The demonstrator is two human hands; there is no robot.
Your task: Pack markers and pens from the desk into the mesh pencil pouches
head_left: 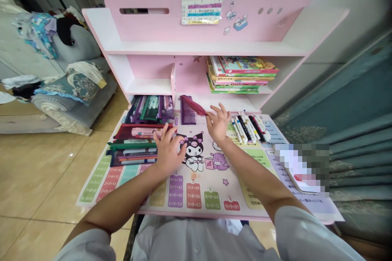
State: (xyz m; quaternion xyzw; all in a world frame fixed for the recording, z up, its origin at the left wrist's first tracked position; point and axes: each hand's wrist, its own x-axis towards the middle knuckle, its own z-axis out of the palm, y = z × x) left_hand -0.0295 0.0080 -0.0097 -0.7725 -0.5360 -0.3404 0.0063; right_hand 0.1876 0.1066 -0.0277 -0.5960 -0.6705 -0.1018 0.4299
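White sleeves (87,244) and bare forearms reach across a pink desk surface (180,213).

A times-table mat (202,195) covers the surface, below a pink-and-white shelf unit (208,24) holding stacked books (241,74); a grey sofa (58,102) heaped with cloth stands left on a tiled floor (45,179), and a teal curtain (361,163) hangs right. The right hand (218,124) pinches the red tip of an upright maroon pencil pouch (188,111), just beyond it, with its other fingers spread. The left hand (169,151) is open, palm down on the mat, just beside a stack of pencil cases (133,144). A row of markers (248,128) lies just right of the right hand.
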